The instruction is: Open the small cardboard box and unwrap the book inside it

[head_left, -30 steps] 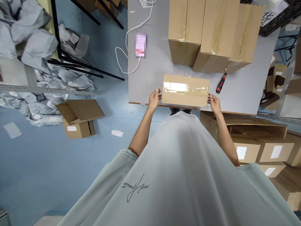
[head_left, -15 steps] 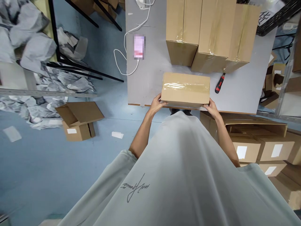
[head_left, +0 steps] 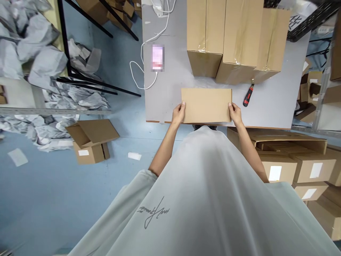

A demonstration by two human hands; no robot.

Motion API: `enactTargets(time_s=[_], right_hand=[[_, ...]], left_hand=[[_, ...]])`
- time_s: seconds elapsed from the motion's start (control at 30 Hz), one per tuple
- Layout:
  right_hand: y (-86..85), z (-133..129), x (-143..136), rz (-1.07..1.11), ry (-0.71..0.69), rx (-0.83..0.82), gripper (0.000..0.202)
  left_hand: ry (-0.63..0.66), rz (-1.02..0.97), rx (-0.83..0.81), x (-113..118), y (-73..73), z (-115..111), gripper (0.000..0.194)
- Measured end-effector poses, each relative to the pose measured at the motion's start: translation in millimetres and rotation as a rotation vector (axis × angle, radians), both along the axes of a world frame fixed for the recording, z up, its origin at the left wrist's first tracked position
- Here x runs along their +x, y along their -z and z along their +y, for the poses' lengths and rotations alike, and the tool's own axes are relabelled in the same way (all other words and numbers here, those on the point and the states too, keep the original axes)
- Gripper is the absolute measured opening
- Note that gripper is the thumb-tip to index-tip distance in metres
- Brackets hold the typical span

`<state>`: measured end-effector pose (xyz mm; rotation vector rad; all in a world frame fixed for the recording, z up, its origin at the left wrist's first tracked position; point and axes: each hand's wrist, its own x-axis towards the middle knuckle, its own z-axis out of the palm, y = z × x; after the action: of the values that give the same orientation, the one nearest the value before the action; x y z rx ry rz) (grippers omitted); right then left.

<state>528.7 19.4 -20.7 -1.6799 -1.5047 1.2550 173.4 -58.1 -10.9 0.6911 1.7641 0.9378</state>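
Note:
A small brown cardboard box lies at the near edge of the grey table, a plain untaped face turned up. My left hand grips its left end and my right hand grips its right end. Both forearms reach forward over my pale grey shirt. Just right of the box lies a red-and-black utility knife. Behind the box stand three taller taped cartons, close together.
A phone on a white charging cable lies at the table's left. On the blue floor to the left are an open small carton, grey mailer bags and black rack legs. Labelled cartons are stacked at the right.
The box has been rolled over: its taped face, up a second ago, is out of sight and a plain face is up. Both hands stayed on its ends.

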Motion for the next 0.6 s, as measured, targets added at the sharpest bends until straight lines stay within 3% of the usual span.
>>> enactTargets(time_s=[0.1, 0.17, 0.27, 0.33, 0.43, 0.53, 0.6], right_hand=[[-1.0, 2.3, 21.9, -0.099, 0.134, 0.007, 0.086], [-3.2, 5.9, 39.6, -0.16, 0.214, 0.008, 0.089], [-15.5, 9.8, 55.8, -0.217, 0.295, 0.049, 0.091], [-34.3, 6.2, 52.8, -0.189, 0.284, 0.082, 0.091], [-76.7, -9.2, 28.7, -0.094, 0.116, 0.073, 0.09], [-119.7, -24.0, -1.6, -0.022, -0.008, 0.039, 0.091], [-137.9, -27.1, -16.2, 0.075, -0.026, 0.016, 0.09]], left_hand=[[-0.054, -0.037, 0.096, 1.6, -6.9, -3.5, 0.08], [-0.062, -0.069, 0.065, 8.4, -10.6, -3.1, 0.077], [0.072, -0.278, -0.04, 26.8, -17.6, 0.3, 0.074], [0.144, -0.44, -0.013, 41.2, -25.0, 2.7, 0.07], [0.167, -0.536, 0.062, 59.0, -41.2, 4.1, 0.076], [0.173, -0.466, 0.138, 66.6, -63.6, 1.6, 0.096], [0.154, -0.355, 0.207, 64.5, -80.7, -2.2, 0.099]])
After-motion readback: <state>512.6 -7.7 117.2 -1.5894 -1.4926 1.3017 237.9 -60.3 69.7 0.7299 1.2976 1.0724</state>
